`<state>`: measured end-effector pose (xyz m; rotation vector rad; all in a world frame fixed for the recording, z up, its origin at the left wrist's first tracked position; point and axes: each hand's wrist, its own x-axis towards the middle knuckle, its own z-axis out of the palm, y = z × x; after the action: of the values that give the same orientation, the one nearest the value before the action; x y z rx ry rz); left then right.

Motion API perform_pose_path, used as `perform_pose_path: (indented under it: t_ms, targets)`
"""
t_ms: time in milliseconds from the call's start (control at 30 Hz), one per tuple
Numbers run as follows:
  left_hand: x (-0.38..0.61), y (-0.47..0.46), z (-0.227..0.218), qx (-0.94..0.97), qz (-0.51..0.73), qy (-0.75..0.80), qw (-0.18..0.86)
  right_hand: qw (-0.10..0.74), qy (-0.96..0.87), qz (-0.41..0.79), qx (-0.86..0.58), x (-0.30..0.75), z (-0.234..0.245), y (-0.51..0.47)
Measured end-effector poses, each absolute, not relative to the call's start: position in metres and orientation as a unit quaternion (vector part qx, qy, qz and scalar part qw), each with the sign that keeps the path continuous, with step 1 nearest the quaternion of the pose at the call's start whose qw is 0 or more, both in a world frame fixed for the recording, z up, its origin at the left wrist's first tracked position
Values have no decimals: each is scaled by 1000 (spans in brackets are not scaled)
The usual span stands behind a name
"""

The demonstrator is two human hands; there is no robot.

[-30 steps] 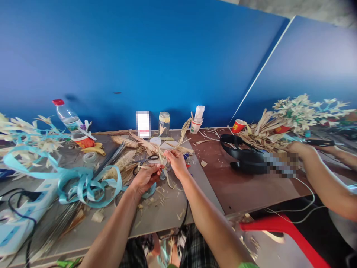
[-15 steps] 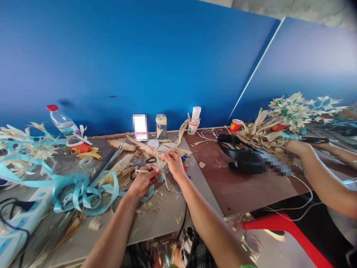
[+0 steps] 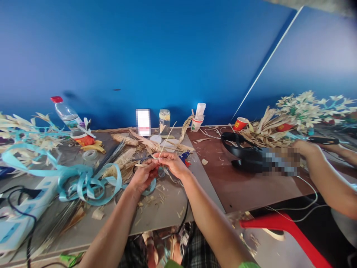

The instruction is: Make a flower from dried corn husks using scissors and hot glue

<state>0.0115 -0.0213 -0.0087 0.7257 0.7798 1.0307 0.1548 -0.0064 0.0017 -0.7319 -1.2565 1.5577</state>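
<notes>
My left hand (image 3: pixel 145 174) and my right hand (image 3: pixel 174 164) meet above the table, fingertips pinched together. Between them is a corn husk strip (image 3: pixel 168 137), its thin pale end standing up past my right fingers. The part inside my fingers is mostly hidden. Loose corn husks (image 3: pixel 147 146) lie just beyond my hands. To the left rest dried corn cobs (image 3: pixel 125 139), and a loop of light blue ribbon (image 3: pixel 83 184) is piled nearer to me. Small husk scraps (image 3: pixel 156 197) are scattered below my wrists.
At the back stand a glass jar (image 3: pixel 164 121), a paper cup (image 3: pixel 196 123) and a tilted plastic bottle (image 3: pixel 65 113). A white power strip (image 3: pixel 30 212) lies at left. On the right are a black headset (image 3: pixel 245 156) and a co-worker's arm (image 3: pixel 326 175) near husk flowers (image 3: pixel 304 108).
My hands have drawn together, the right one turning over the left. The husk strip's thin end now points upward. The view has shifted slightly left.
</notes>
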Motion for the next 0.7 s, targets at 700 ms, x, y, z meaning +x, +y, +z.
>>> perform_pose_path:
  t_ms: [700]
  targets:
    - [19, -23, -5, 398, 469, 398, 680, 546, -504, 544, -391, 151, 2, -2]
